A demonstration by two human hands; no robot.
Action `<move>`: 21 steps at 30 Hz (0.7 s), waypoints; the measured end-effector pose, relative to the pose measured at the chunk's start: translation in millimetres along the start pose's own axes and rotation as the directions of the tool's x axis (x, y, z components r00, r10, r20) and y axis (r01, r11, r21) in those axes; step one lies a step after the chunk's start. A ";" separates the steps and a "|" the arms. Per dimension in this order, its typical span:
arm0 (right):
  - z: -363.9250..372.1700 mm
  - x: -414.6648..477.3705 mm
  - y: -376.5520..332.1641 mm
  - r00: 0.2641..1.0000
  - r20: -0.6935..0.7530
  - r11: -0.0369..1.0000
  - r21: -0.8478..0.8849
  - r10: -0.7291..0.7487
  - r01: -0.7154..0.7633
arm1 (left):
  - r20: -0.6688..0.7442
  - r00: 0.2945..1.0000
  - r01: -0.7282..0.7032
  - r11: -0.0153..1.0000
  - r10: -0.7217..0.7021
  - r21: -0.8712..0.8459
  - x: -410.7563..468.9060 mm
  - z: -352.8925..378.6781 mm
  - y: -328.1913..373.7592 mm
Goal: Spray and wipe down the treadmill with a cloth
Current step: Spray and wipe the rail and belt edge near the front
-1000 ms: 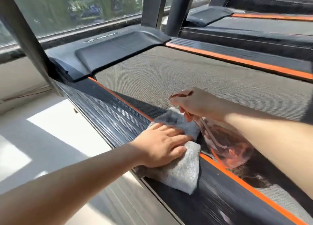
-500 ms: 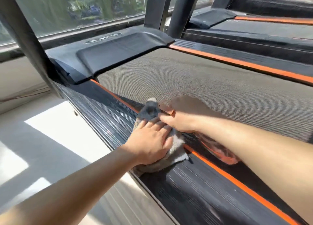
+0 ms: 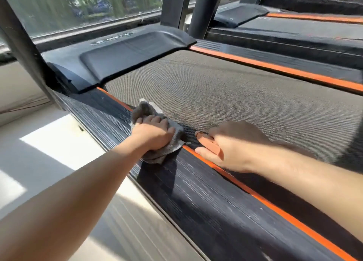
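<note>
My left hand [image 3: 152, 132] clutched the cloth [image 3: 157, 156], fingers curled, on the rail [image 3: 196, 198]; my right hand [image 3: 235, 149] pinched the bottle [image 3: 211, 146] just right. The rail ran on far-left from the cloth, nearest my left hand.

Window [image 3: 78, 7] along far edge of floor, blurred greenery behind glass. Floor [image 3: 19, 152] pale, sunlit patch [image 3: 59, 141] on it. Second treadmill [image 3: 294, 28] top right.

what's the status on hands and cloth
Left hand grips cloth on side rail. Right hand holds spray bottle. Front cover ahead of cloth.
</note>
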State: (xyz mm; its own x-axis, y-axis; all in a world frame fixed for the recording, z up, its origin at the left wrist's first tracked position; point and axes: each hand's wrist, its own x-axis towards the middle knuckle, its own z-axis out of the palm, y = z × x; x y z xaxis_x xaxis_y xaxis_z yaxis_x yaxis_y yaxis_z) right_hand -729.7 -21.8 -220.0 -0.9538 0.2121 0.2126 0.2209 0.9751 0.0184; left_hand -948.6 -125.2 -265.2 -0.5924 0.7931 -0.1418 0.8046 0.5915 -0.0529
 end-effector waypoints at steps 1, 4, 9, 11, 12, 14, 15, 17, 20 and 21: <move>-1.1 -3.4 2.9 1.000 0.007 1.000 0.023 0.010 -0.010 | 0.036 0.999 0.002 1.000 -0.002 0.013 -5.0 -1.9 15.5; -3.5 -21.4 14.9 0.999 0.052 0.999 0.047 0.007 -0.010 | 0.123 0.992 0.008 0.999 -0.014 0.053 -21.6 -10.5 61.6; -3.5 -39.1 42.0 0.986 0.130 0.994 -0.035 0.104 -0.100 | 0.076 0.917 -0.399 0.908 0.392 0.130 -63.4 2.0 131.4; -7.2 -42.3 48.4 0.985 0.099 0.989 -0.037 0.143 -0.140 | 0.103 0.850 -0.526 0.830 0.516 0.185 -55.7 -0.4 122.7; -9.7 -43.1 51.0 0.983 0.090 0.987 -0.013 0.158 -0.158 | 0.105 0.877 -0.480 0.859 0.469 0.176 -43.6 -4.6 108.0; -16.1 -42.7 50.5 0.979 0.097 0.980 0.062 0.181 -0.187 | 0.121 0.969 -0.235 0.955 0.215 0.182 -17.4 -14.0 64.5; -18.2 -42.4 49.2 0.976 0.121 0.978 0.081 0.181 -0.191 | 0.118 0.991 -0.080 0.976 0.056 0.204 -4.6 -18.1 44.4; -17.0 -35.0 40.2 0.973 0.188 0.985 0.082 0.132 -0.150 | 0.136 0.978 0.126 0.966 -0.159 0.226 13.6 -19.6 16.8; -14.6 -25.7 32.8 0.969 0.217 0.985 0.096 0.120 -0.144 | 0.189 0.951 0.196 0.947 -0.247 0.253 27.8 -15.7 24.2; -15.4 -25.5 35.9 0.967 0.211 0.980 0.109 0.142 -0.168 | 0.175 0.955 0.193 0.952 -0.237 0.238 29.3 -14.2 34.5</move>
State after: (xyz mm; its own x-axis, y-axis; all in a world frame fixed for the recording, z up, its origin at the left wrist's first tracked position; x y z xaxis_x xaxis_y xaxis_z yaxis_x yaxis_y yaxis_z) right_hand -694.4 6.9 -209.7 -0.9339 0.3575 0.0021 0.3544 0.9268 -0.1246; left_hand -938.8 -79.5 -257.1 -0.7495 0.5919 -0.2963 0.6618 0.6811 -0.3133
